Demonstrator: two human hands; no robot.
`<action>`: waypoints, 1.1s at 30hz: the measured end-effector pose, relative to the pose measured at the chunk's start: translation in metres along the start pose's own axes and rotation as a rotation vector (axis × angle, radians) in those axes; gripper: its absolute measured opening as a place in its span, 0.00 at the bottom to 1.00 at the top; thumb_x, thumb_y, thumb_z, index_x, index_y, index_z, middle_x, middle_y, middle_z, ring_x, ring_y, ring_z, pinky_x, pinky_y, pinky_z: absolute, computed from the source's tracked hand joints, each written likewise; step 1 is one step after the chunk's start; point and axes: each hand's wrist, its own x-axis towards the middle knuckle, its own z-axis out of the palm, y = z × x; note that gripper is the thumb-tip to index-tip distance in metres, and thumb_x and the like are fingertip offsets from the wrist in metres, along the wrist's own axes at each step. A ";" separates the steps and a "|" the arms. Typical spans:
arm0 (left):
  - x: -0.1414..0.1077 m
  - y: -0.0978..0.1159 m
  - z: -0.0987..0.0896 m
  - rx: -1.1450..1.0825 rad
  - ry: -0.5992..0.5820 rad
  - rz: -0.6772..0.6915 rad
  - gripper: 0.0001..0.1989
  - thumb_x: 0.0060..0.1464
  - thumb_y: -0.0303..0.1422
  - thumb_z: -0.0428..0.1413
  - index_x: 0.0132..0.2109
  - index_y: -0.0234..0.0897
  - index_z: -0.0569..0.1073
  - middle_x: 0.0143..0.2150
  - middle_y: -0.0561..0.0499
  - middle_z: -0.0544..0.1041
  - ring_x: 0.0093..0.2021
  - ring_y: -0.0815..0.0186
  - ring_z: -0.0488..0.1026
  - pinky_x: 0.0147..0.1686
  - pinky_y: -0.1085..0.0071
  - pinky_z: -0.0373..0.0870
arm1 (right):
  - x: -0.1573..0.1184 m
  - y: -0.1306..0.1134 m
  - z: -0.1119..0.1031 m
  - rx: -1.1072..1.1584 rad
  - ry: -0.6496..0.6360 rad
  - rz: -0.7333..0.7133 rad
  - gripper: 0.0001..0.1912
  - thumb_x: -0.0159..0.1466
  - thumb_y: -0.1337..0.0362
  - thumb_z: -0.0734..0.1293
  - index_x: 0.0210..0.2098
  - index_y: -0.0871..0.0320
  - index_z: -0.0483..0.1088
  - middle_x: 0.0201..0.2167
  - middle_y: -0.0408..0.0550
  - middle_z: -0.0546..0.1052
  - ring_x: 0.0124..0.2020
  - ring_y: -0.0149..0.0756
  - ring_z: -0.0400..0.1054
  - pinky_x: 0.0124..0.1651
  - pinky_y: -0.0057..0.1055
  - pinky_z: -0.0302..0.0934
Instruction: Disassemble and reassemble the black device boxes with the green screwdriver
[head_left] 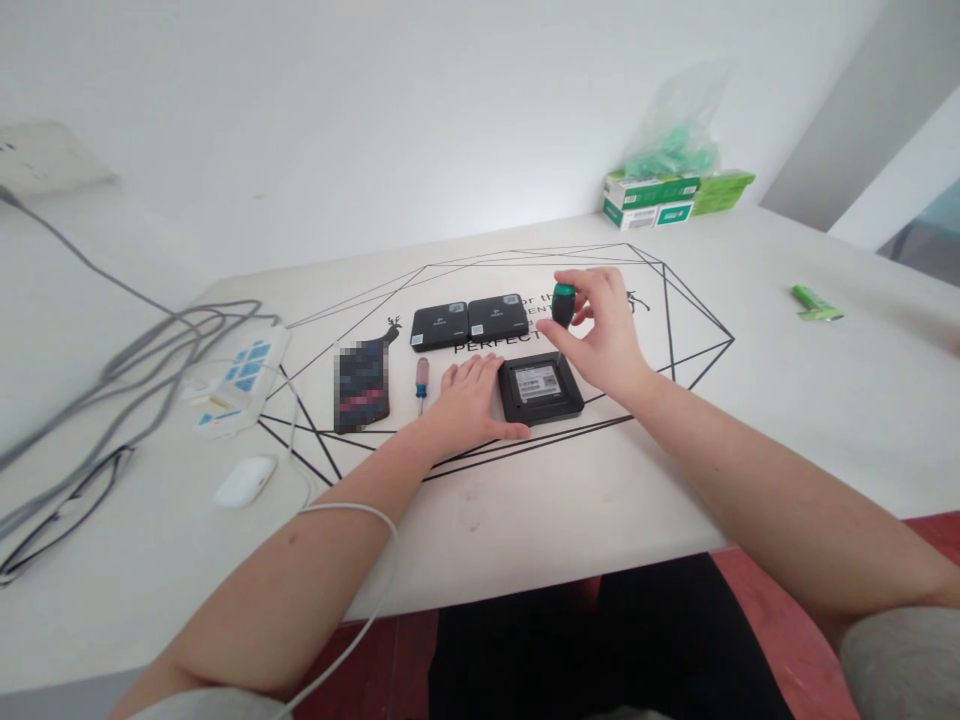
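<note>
A black plastic box (pixel 541 408) with a white label on its upper face lies flat on the table. My left hand (pixel 474 402) braces its left side, the thumb along the near edge and the fingers by the far left corner. In my right hand (pixel 604 330) is a screwdriver (pixel 564 303) with a stubby green and black handle, gripped between thumb and fingers. It stands nearly upright over the box's far right corner, where its tip is too small to make out clearly. Left of my left hand lies a second screwdriver (pixel 422 375) with a clear reddish and blue handle.
Two black boxes, a left one (pixel 439 326) and a right one (pixel 498 317), lie behind. A blurred-out dark phone-shaped object (pixel 361 385), white case (pixel 246 481), power strip (pixel 244 380) and cables (pixel 112 390) are left. Green-white boxes (pixel 651 198) stand at the back right; a green wrapper (pixel 816 302) lies right.
</note>
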 end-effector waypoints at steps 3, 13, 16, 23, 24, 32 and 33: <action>0.000 0.000 0.000 0.001 -0.003 -0.004 0.62 0.48 0.68 0.61 0.78 0.36 0.51 0.80 0.31 0.53 0.80 0.36 0.46 0.75 0.38 0.41 | 0.000 0.004 0.002 0.014 -0.013 0.017 0.27 0.64 0.58 0.71 0.61 0.46 0.66 0.48 0.49 0.72 0.38 0.39 0.70 0.36 0.41 0.76; -0.001 0.001 -0.001 -0.003 -0.005 -0.006 0.62 0.49 0.67 0.62 0.78 0.35 0.50 0.80 0.30 0.53 0.80 0.36 0.46 0.75 0.38 0.41 | -0.002 0.006 0.002 0.110 -0.004 0.055 0.30 0.63 0.64 0.67 0.64 0.48 0.62 0.54 0.52 0.77 0.42 0.41 0.77 0.40 0.42 0.79; -0.001 0.001 -0.001 -0.005 -0.008 -0.008 0.62 0.49 0.67 0.62 0.78 0.35 0.50 0.80 0.30 0.53 0.80 0.36 0.46 0.75 0.38 0.41 | -0.002 0.005 0.002 0.130 -0.008 0.073 0.30 0.62 0.65 0.66 0.64 0.48 0.62 0.53 0.52 0.79 0.43 0.42 0.79 0.43 0.44 0.80; -0.001 0.001 -0.001 0.004 -0.009 -0.015 0.64 0.48 0.67 0.62 0.78 0.33 0.49 0.79 0.30 0.53 0.80 0.36 0.46 0.76 0.39 0.41 | 0.000 0.002 0.000 0.156 -0.010 0.078 0.28 0.62 0.67 0.66 0.61 0.50 0.65 0.51 0.52 0.82 0.42 0.41 0.81 0.45 0.44 0.81; -0.001 0.001 -0.001 0.005 -0.010 -0.016 0.64 0.48 0.67 0.62 0.78 0.33 0.49 0.79 0.30 0.53 0.80 0.36 0.46 0.76 0.39 0.41 | 0.000 0.002 0.000 0.156 -0.013 0.071 0.28 0.62 0.67 0.66 0.61 0.50 0.65 0.52 0.52 0.82 0.42 0.41 0.81 0.44 0.44 0.81; -0.001 0.002 -0.002 0.008 -0.018 -0.017 0.63 0.49 0.67 0.62 0.78 0.33 0.49 0.80 0.30 0.52 0.80 0.36 0.45 0.76 0.39 0.40 | -0.001 0.003 -0.001 0.166 -0.009 0.070 0.28 0.61 0.68 0.66 0.61 0.50 0.66 0.52 0.52 0.81 0.44 0.42 0.80 0.44 0.44 0.80; -0.001 0.002 -0.002 0.007 -0.017 -0.017 0.63 0.49 0.67 0.62 0.78 0.33 0.49 0.80 0.30 0.52 0.80 0.36 0.45 0.76 0.39 0.40 | 0.000 0.004 -0.001 0.166 -0.009 0.070 0.29 0.61 0.68 0.66 0.61 0.49 0.66 0.52 0.52 0.81 0.44 0.43 0.80 0.44 0.44 0.80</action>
